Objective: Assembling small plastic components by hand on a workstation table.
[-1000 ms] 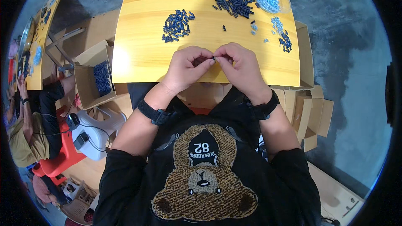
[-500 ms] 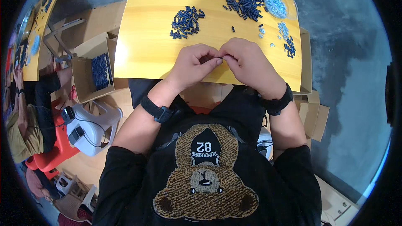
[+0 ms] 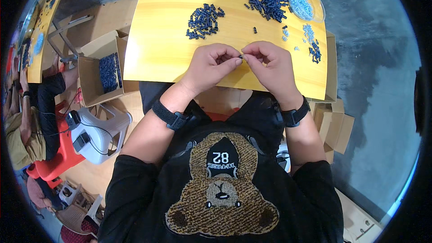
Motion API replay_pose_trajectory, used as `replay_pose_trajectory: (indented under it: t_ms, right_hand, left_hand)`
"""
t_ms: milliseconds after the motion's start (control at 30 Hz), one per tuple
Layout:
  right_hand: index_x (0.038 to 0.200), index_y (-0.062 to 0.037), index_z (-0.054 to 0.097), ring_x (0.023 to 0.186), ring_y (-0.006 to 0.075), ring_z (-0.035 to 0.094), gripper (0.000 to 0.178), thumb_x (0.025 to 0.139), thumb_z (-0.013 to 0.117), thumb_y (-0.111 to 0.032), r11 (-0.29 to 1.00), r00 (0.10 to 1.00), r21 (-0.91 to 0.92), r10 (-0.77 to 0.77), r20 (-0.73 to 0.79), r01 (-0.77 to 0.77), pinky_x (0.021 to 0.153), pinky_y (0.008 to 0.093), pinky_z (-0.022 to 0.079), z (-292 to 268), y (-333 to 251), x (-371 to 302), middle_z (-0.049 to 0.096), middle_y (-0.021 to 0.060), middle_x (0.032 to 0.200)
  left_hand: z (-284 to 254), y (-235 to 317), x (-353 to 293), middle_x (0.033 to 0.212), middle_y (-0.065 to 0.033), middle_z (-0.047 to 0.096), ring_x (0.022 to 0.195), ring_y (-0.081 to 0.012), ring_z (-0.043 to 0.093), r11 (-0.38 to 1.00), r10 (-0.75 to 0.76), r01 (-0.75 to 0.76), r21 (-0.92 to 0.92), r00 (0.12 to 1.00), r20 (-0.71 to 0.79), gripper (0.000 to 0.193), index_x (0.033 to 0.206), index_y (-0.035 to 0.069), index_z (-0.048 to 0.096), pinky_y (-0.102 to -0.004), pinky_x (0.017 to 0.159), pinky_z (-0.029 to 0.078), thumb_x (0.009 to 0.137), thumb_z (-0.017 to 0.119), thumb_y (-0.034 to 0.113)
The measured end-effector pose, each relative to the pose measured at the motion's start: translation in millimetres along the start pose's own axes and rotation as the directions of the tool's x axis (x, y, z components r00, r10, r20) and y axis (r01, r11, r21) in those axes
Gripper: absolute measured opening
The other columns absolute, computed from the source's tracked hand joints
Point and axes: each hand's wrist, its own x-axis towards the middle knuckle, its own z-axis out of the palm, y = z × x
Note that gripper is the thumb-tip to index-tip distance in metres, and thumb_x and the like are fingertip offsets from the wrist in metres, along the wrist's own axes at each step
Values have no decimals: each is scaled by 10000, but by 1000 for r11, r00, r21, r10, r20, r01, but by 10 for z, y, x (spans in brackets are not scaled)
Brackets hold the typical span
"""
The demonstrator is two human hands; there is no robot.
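My left hand (image 3: 211,66) is closed in a pinch over the near part of the yellow table (image 3: 162,60). A small black plastic piece (image 3: 241,57) shows at its fingertips; its exact shape is mostly hidden. My right hand (image 3: 272,66) meets it from the other side, thumb and forefinger pinched at the same spot. Whether that hand grips the black piece or something smaller is too small to tell. Beyond the hands lie a left pile of small black plastic pieces (image 3: 204,21) and a larger right pile of black pieces (image 3: 268,5). One loose black piece (image 3: 255,30) lies between.
A clear round tub (image 3: 320,6) of small pale-blue parts stands at the far right. Small pale parts (image 3: 308,32) and black pieces (image 3: 315,51) lie near the right edge. Left of the table are an open carton (image 3: 87,81) and a white stool (image 3: 101,130); another person (image 3: 27,126) sits farther left.
The fingertips of my right hand have drawn slightly back from my left hand's, and the small black piece shows between them. The whole view has shifted a little. The piles look the same.
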Motion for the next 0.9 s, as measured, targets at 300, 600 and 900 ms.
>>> replay_pose_trajectory:
  t_ms: [300,600,900]
  right_hand:
    - [915,-17,627,727,140,574,167,748,622,-14,997,997,25,-71,-19,71,618,230,448,28,74,-83,584,84,840]
    - [949,-37,610,909,313,556,286,671,675,-25,935,947,-203,-313,-79,292,795,374,463,64,27,-144,581,134,948]
    - [908,-36,593,875,308,554,265,656,668,-12,923,926,-237,-344,-155,303,749,377,465,73,79,-212,572,130,919]
  left_hand:
    - [0,45,-2,843,-10,634,766,-62,564,999,9,-9,44,1000,-10,166,944,-18,625,-205,703,465,852,644,119]
    - [-9,185,55,823,-18,633,718,-79,577,977,-164,172,-123,984,70,150,957,-7,627,-220,677,478,869,616,114]
    - [133,367,11,869,-52,643,759,-115,613,904,-320,322,-283,946,54,169,954,-13,627,-234,695,507,864,627,130]
